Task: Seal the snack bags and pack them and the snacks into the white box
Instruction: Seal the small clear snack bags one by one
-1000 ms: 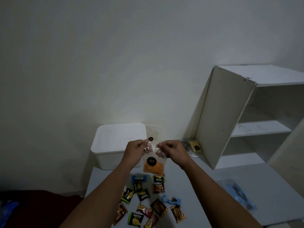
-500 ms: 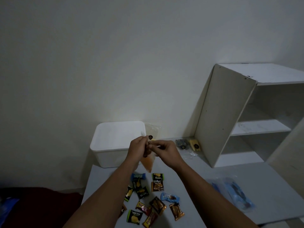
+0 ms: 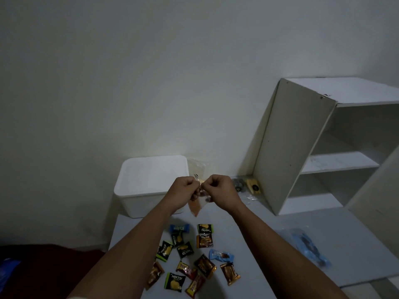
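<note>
Both sets of fingers curled tight on the top edge of the snack bag (image 3: 195, 205): left hand (image 3: 182, 189) pinching the left side of the mouth, right hand (image 3: 217, 188) the right side, knuckles almost touching. Bag hangs in the air betw. my hands, orange contents sagging to the bottom corner, above the far part of the desk (image 3: 269, 251) and just in front of the white box (image 3: 151, 182). Can't see the seal strip itself, my hands cover it.

Judging by this I'm mid-seal. To do it well: keep the two lips lined up flat, press from one end and run across w/o skipping, squeeze air out first, then tug lightly to check it holds. Contents should stay low so nothing catches in the strip.

Box sits far left on the desk, against the wall; whether its top is a lid or open I can't tell in this dim light. Another clear bag (image 3: 197, 167) leans just right of it, behind my hands. Loose wrapped snacks (image 3: 192, 257) scattered near me, approx. a dozen, none in the box as far as I can see. More bagged items (image 3: 246, 186) far right by the white shelf unit (image 3: 313, 143); a blue packet (image 3: 308, 249) lies near right.
</note>
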